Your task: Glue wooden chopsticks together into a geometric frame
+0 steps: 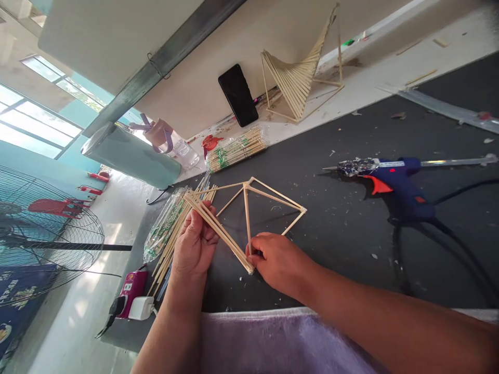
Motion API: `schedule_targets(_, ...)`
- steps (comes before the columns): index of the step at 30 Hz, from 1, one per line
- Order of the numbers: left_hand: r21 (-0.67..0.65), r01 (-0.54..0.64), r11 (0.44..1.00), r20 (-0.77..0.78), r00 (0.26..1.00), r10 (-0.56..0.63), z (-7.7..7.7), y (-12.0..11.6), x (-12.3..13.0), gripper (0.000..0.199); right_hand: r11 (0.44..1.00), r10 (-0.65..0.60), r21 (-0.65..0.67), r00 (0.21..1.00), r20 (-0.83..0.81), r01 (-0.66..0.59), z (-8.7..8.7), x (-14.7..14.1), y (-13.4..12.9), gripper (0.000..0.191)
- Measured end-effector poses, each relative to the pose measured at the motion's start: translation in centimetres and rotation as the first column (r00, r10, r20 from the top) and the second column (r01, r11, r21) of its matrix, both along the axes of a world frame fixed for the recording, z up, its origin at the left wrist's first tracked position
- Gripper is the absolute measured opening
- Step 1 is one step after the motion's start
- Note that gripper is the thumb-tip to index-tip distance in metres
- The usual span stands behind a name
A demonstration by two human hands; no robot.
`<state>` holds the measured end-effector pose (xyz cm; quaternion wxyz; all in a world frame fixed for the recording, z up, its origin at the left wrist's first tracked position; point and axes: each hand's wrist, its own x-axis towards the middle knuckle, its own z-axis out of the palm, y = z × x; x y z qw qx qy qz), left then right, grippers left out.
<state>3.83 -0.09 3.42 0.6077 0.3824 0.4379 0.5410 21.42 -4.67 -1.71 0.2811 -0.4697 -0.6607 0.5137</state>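
A frame of thin wooden sticks (247,213) stands on the dark tabletop, with several sticks side by side along its left edge. My left hand (197,239) is closed around that left edge near its upper end. Near the frame's lower corner, my right hand (275,259) pinches a stick between thumb and fingers. To the left of my left hand lie loose wooden sticks (168,254) and a clear plastic wrapper (156,234). A blue glue gun (405,189) with an orange trigger rests on the table at the right.
A finished-looking curved stick model (296,78) stands at the back beside a black phone (238,95). Wrapped sticks (237,148), a bottle (175,143) and a teal container (132,156) are behind. A purple power socket (133,291) and white charger (141,308) sit front left.
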Motion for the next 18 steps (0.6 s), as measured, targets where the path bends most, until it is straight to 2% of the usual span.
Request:
schedule_targets(6,0.055,0.051,0.997,-0.006,0.999,-0.051,0.08,0.19,0.18,0.027,1.000,0.003,0.002,1.000,-0.009,-0.003,0.05,0.18,-0.09,0.012)
schedule_targets(14,0.046,0.061,0.997,0.008,0.998,-0.061,0.46,0.29,0.62,0.031,0.997,0.021,0.074,0.997,0.068,-0.026,-0.21,0.17,0.20,0.014)
schedule_targets(18,0.019,0.074,0.997,0.036,0.997,-0.074,0.38,0.43,0.79,0.023,0.997,-0.008,0.075,0.997,0.076,0.003,-0.44,0.19,0.36,0.011)
